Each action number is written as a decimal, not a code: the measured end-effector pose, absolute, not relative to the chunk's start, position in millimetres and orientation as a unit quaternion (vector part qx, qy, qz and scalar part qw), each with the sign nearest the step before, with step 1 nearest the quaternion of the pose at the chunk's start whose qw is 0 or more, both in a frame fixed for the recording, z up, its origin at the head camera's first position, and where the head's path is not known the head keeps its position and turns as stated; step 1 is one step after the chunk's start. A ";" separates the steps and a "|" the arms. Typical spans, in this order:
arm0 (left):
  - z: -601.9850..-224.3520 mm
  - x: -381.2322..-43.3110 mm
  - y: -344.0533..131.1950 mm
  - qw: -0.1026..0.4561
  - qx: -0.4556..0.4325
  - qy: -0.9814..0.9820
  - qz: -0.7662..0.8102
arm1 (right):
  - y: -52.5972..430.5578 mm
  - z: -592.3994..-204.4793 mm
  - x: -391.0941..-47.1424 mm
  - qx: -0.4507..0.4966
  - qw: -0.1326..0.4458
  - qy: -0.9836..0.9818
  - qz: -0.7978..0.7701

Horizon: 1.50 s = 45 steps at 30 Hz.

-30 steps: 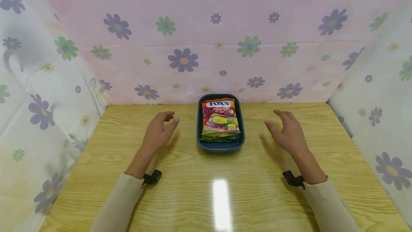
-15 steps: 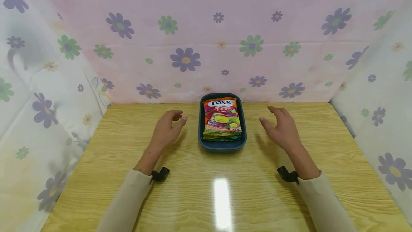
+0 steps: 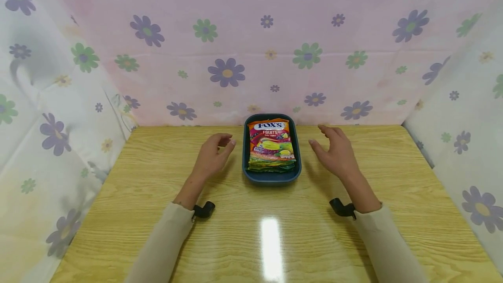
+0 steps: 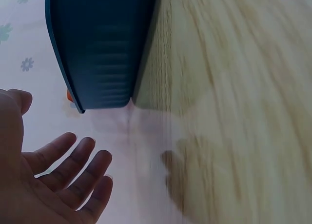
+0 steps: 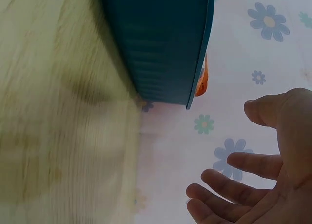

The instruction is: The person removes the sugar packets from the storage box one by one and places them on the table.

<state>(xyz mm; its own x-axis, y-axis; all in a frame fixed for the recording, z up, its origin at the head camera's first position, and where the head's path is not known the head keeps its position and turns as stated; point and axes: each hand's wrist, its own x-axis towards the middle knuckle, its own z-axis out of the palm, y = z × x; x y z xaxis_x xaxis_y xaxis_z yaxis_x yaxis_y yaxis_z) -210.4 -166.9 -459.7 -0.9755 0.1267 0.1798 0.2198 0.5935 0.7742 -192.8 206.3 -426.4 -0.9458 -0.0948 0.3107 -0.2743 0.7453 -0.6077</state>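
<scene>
A dark blue rectangular tray [image 3: 271, 178] stands on the wooden table near its back edge. Inside it lies a stack of candy packets, the top one a red and orange Fox's Fruits packet [image 3: 271, 141]. To the tray's left, my left hand [image 3: 212, 154] hovers with relaxed fingers and thumb spread apart, holding nothing. My right hand [image 3: 334, 150] mirrors it on the other side, a short gap from the tray wall, also holding nothing. Both wrist views show the tray's ribbed side wall [image 4: 107, 53] beyond loosely extended fingers, with an orange packet corner [image 5: 202, 82] past the rim in the right one.
A flowered cloth [image 3: 251, 56] hangs right behind the table [image 3: 220, 239], and more of it closes off both sides. Each wrist carries a small black camera mount [image 3: 204, 209] below a beige sleeve. Light reflects off the table's front middle.
Both hands have moved inward from either side, closer to the tray. The tray and packets stay put on the table; the head view has shifted slightly.
</scene>
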 end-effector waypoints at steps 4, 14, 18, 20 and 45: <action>-462.7 -215.0 -161.4 0.051 -0.089 -0.879 -0.465 | 199.9 -424.0 -194.7 0.104 0.129 -0.923 0.348; -465.3 -219.3 -146.7 0.046 -0.069 -0.855 -0.512 | 187.0 -422.5 -201.4 0.096 0.113 -0.925 0.350; -468.7 -222.8 -141.5 0.045 -0.059 -0.847 -0.527 | 182.1 -421.2 -203.3 0.100 0.113 -0.924 0.351; -470.4 -224.0 -139.2 0.044 -0.058 -0.843 -0.533 | 179.4 -421.0 -204.4 0.100 0.111 -0.923 0.354; -487.9 -234.3 -124.9 0.058 -0.065 -0.771 -0.631 | 142.0 -421.4 -217.9 0.113 0.088 -0.902 0.408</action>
<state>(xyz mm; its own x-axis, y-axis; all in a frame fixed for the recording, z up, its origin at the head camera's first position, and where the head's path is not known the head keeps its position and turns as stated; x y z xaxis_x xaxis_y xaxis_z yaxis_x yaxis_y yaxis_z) -234.3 -124.9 -487.9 -0.9847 0.0267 0.1723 0.1741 0.1963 0.9650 -217.9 142.0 -421.4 -0.9590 -0.1321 0.2508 -0.2755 0.6421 -0.7154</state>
